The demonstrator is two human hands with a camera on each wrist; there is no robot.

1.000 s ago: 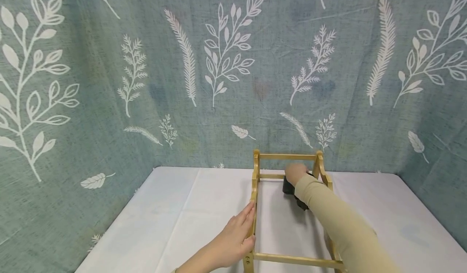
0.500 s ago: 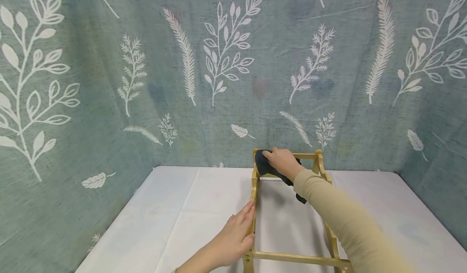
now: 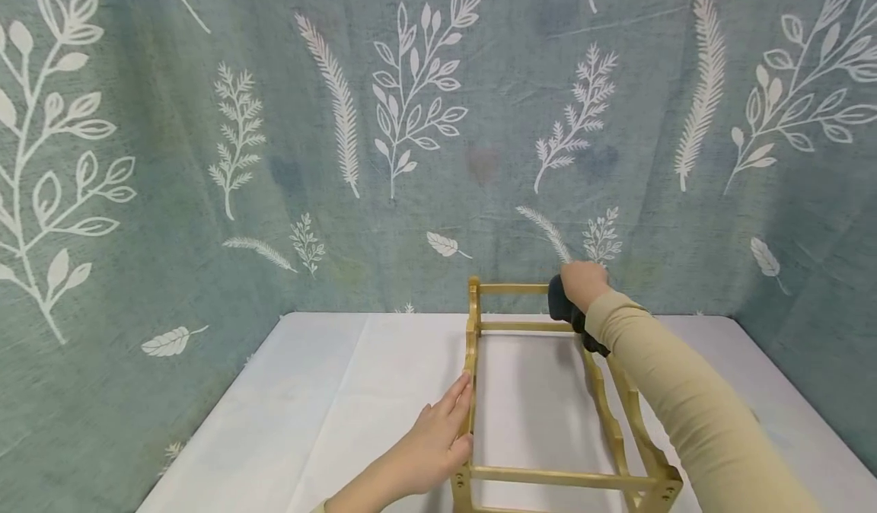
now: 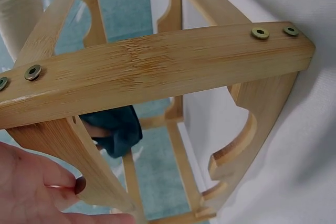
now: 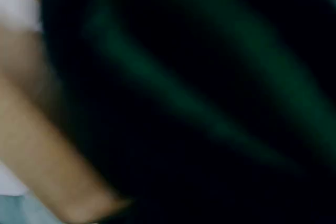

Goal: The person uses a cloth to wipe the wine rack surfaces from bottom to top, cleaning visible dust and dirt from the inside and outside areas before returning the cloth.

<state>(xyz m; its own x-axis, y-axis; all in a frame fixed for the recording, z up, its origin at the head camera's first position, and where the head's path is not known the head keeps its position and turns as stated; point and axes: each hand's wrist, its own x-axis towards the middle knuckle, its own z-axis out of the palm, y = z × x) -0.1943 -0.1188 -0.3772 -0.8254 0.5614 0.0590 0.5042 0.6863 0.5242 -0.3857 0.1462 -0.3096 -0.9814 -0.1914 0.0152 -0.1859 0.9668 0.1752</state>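
Observation:
A light wooden rack (image 3: 562, 478) with notched side rails stands on a white-covered table. My right hand (image 3: 585, 283) grips a dark teal cloth (image 3: 563, 300) at the right end of the rack's far top bar. The far right post is hidden behind hand and cloth. On the left side rail, my left hand (image 3: 438, 435) rests with its fingers straight against the wood. The left wrist view shows part of this hand (image 4: 31, 187) touching a notched wooden piece, and the cloth (image 4: 121, 129) beyond it. Dark, blurred cloth (image 5: 184, 145) fills most of the right wrist view.
The white tabletop (image 3: 384, 391) extends to both sides of the rack. A grey-green curtain (image 3: 411, 231) with white leaf patterns hangs close behind the table and along its sides. My right sleeve (image 3: 692, 391) crosses over the rack's right side.
My right hand has lifted the cloth from low at the back of the rack to the far top bar's left end, then moved it along to the right end. My left hand has stayed in place.

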